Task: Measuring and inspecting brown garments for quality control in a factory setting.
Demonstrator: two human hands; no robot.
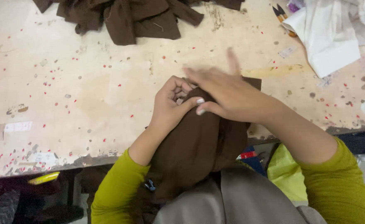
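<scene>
At the centre of the frame, just above the table's near edge, both hands work one piece of brown cloth (pixel 199 145), which drapes from the tabletop down over the edge twd the lap at bottom centre. Left hand (pixel 170 103) is curled shut, fingers pinching a fold of the cloth near its top. Right hand (pixel 224 93) lies across it w/ fingers spread flat and loose, blurred, thumb tucked agnst the left thumb; it presses rather than grips, so I'd call it open. Looks like a smoothing or folding pass. To do it well, I'd judge: keep the left pinch firm as an anchor so the fold doesn't creep, sweep the right palm flat away from the pinch, not twd it, or the cloth bunches. Most of the cloth hangs off the edge, so its weight may drag it down; more of it on the table (pixel 87 83) would help. Surface is worn, speckled w/ red dots, poss. rough, so the cloth may catch on it. More brown pieces (pixel 128 18) lie heaped at top centre-left, well apart; white cloth (pixel 332 37) sits upper right, also apart. Neither is in the way.
</scene>
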